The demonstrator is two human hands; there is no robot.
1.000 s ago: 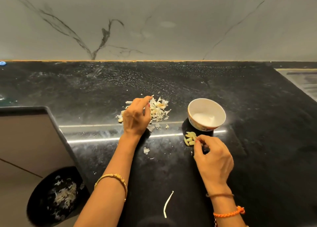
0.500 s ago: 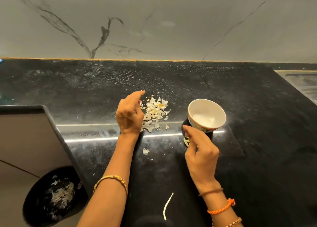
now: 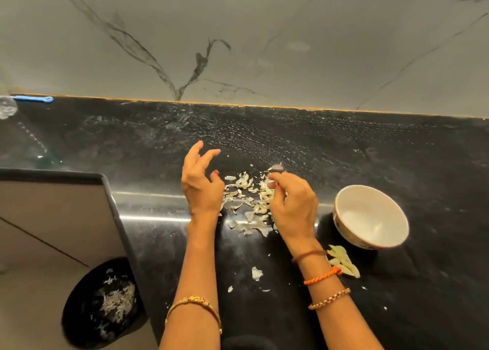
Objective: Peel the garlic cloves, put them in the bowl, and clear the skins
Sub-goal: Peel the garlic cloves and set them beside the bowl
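A pile of papery garlic skins (image 3: 244, 209) lies on the black counter between my hands. My left hand (image 3: 202, 185) hovers at the pile's left edge, its fingers spread and relaxed and nothing in it. My right hand (image 3: 293, 204) is on the pile's right side, with curled fingers and thumb pinching some skins. The white bowl (image 3: 341, 212) stands to the right of that hand and looks empty inside. Several peeled garlic cloves (image 3: 344, 263) lie on the counter just in front of the bowl, by my right wrist.
A black bin (image 3: 79, 323) with skins inside sits below the counter edge at lower left, next to a grey cabinet panel (image 3: 53, 217). Stray skin bits (image 3: 256, 273) lie between my forearms. A blue object (image 3: 34, 99) rests at the far left by the marble wall.
My right hand left the cloves by the bowl and moved left onto the skin pile. My left hand lifted off the pile and spread its fingers.
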